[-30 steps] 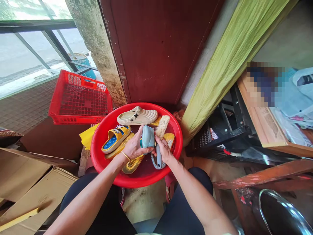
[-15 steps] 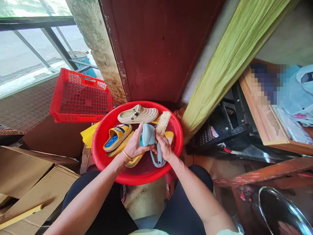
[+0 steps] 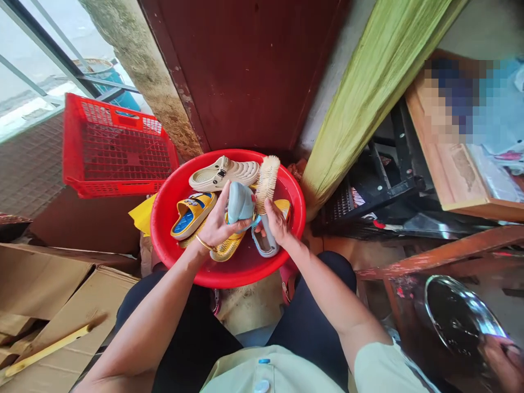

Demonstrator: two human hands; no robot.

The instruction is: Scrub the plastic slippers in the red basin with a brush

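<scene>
Over the red basin (image 3: pixel 158 234), the left hand (image 3: pixel 218 222) curls its fingers around a light-blue shoe (image 3: pixel 240 206), just left of the scrub brush (image 3: pixel 268 177), gripped in the right hand's fingers, its long axis running near to far.

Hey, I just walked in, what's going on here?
The person's left hand grips a grey-blue shoe over a red tub. The right hand holds a brush by its handle, its head raised beside the shoe. A beige clog and yellow slippers are in the tub. At lower right, another hand is at a shiny round object.
</scene>
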